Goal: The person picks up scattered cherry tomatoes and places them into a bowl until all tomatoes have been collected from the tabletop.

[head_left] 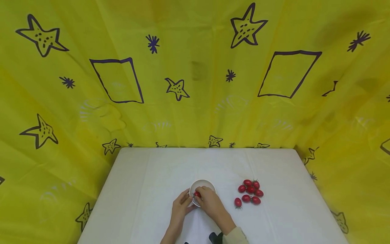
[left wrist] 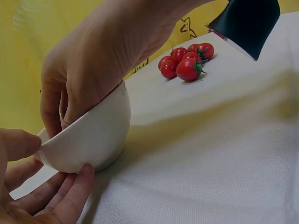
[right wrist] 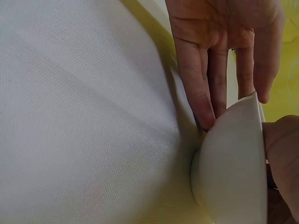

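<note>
A small white bowl (head_left: 201,182) stands on the cloth-covered table, near the front. My left hand (head_left: 180,205) holds its left side, the thumb at the rim and the fingers against the outer wall, as the left wrist view (left wrist: 44,191) shows. Over the rim reaches my right hand (head_left: 210,202), fingers down inside the bowl, pinching a red cherry tomato (head_left: 197,194). In both wrist views the bowl wall hides this tomato and the fingertips. To the right, several cherry tomatoes (head_left: 250,189) lie in a loose group, some with green stems.
A white cloth (head_left: 158,169) covers the table. Yellow curtains (head_left: 195,115) printed with dark stars hang behind it and along both sides. A dark device (head_left: 215,238) sits at the right wrist, also visible at the top of the left wrist view.
</note>
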